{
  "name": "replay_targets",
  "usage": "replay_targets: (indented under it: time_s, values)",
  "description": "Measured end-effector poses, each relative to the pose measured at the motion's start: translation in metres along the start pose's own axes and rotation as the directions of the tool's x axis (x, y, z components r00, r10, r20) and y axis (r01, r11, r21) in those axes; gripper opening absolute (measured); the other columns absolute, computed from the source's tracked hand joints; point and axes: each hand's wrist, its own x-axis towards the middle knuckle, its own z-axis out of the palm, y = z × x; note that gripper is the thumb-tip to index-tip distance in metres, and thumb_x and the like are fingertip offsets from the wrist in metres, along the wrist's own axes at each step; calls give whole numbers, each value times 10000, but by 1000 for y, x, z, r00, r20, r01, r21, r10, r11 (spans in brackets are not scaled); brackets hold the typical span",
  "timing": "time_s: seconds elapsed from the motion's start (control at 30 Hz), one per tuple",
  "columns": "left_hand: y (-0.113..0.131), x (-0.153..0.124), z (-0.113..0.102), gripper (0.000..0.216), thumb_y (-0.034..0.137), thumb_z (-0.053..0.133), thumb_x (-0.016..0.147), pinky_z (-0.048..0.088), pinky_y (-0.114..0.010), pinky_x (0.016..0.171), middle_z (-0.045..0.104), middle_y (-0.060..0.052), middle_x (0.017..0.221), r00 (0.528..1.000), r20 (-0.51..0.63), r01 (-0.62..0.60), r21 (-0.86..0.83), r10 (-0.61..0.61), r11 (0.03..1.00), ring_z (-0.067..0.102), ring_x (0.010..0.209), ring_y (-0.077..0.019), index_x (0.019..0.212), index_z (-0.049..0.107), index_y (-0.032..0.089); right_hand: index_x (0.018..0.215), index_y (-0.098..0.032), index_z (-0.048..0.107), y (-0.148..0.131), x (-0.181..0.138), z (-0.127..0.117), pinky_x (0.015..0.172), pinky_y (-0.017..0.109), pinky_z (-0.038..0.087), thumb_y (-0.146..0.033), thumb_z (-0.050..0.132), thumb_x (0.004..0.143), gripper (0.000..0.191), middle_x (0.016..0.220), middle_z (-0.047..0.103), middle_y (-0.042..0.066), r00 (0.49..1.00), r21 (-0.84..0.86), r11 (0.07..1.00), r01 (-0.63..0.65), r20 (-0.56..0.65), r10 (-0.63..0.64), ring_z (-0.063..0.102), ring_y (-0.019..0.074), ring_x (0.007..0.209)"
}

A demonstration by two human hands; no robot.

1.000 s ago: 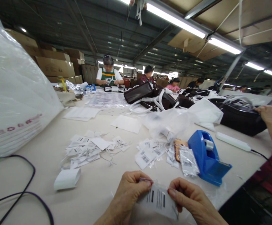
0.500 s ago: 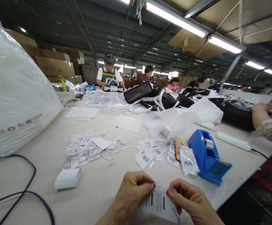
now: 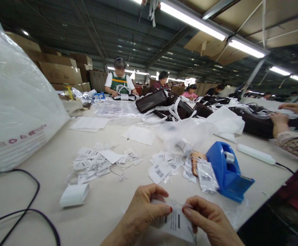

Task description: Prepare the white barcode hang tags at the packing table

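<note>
Close to me at the table's near side, a white printed tag [image 3: 176,223] with dark bars, seemingly in a clear plastic sleeve, is stretched between my two hands. My left hand [image 3: 145,212] pinches its upper left part, the thumb lying over the print. At the upper right corner, my right hand [image 3: 207,217] closes thumb and fingers on the tag's edge and a thin strand. Just beyond my hands lie barcode tags [image 3: 160,171] in a loose pile. Another heap of white tags with strings [image 3: 94,162] spreads to the left. Bagged barcode tags [image 3: 207,176] rest beside the tape dispenser.
A blue tape dispenser [image 3: 224,171] stands right, near a white corded stick-shaped device [image 3: 255,153]. Dark handbags [image 3: 152,100] are heaped at the back. A big plastic bag [image 3: 17,102] and black cable [image 3: 37,191] occupy the left. Co-worker's hands [image 3: 279,121] touch a bag at right.
My left thumb has slid right across the tag and its fingers have lifted slightly. My right hand has barely moved. At right, the co-worker's hands have shifted, and a second hand now shows.
</note>
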Motion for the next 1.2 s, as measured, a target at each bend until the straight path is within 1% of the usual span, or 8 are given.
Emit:
replay_targets:
  time_s: [0.1, 0.23, 0.33, 0.47, 0.67, 0.9, 1.03, 1.2]
  values:
    - [-2, -1, 0, 311, 125, 690, 407, 347, -236, 498, 583, 21, 595, 998, 12, 59, -64, -58, 996, 502, 507, -110, 713, 640, 117, 608, -145, 624, 3, 1, -2, 457, 183, 336, -366, 739, 613, 249, 482, 542, -42, 1000, -4, 1000, 0, 12, 0, 451, 72, 447]
    - [-5, -3, 5, 129, 144, 642, 449, 317, -233, 482, 566, 18, 472, 995, -49, 74, -137, -81, 988, 478, 460, -101, 573, 625, 115, 619, -140, 633, 5, 1, -3, 462, 183, 335, -376, 723, 635, 252, 488, 529, -41, 1000, -49, 999, 18, 24, -17, 449, 74, 460]
    - [-4, -3, 8, 68, 139, 627, 452, 295, -222, 459, 528, 33, 396, 990, -100, 80, -168, -98, 982, 442, 415, -84, 516, 612, 122, 619, -141, 637, 3, 1, -1, 471, 188, 340, -384, 712, 648, 256, 499, 533, -33, 999, -69, 997, 41, 32, -39, 447, 78, 476]
    - [-2, -3, 9, 54, 120, 619, 445, 301, -212, 452, 542, 32, 389, 987, -129, 70, -200, -97, 977, 458, 412, -85, 498, 610, 126, 633, -149, 634, 5, 0, 3, 479, 190, 343, -388, 744, 605, 265, 522, 539, -30, 999, 3, 999, 35, -15, -35, 444, 83, 497]
    - [0, -5, 11, 39, 118, 614, 454, 309, -209, 442, 552, 28, 387, 987, -142, 45, -215, -77, 976, 467, 405, -87, 491, 609, 129, 665, -156, 648, 13, -3, 9, 483, 178, 342, -333, 796, 516, 274, 526, 573, -25, 990, 174, 985, 20, -141, 4, 464, 83, 500]
    - [3, -6, 8, 81, 158, 657, 430, 338, -230, 464, 587, 7, 416, 994, -70, 61, -261, -82, 963, 511, 425, -117, 502, 630, 134, 553, -146, 670, 13, -5, 12, 455, 180, 327, -251, 760, 516, 143, 456, 570, -19, 979, 244, 969, 25, -204, 27, 437, 77, 446]
    - [4, -8, 7, 69, 153, 653, 445, 344, -243, 488, 588, 4, 432, 997, -29, 60, -288, -72, 956, 517, 451, -126, 508, 632, 138, 564, -164, 685, 19, -5, 8, 477, 182, 353, -241, 771, 511, 127, 467, 577, -20, 971, 261, 964, 54, -238, 10, 459, 90, 475]
    - [4, -9, 4, 68, 127, 603, 465, 331, -245, 513, 582, -3, 451, 999, 20, 37, -271, -33, 962, 504, 494, -123, 514, 649, 133, 578, -187, 689, 26, -6, 4, 486, 189, 374, -232, 791, 490, 142, 497, 603, -13, 970, 351, 934, 69, -242, 20, 489, 106, 491]
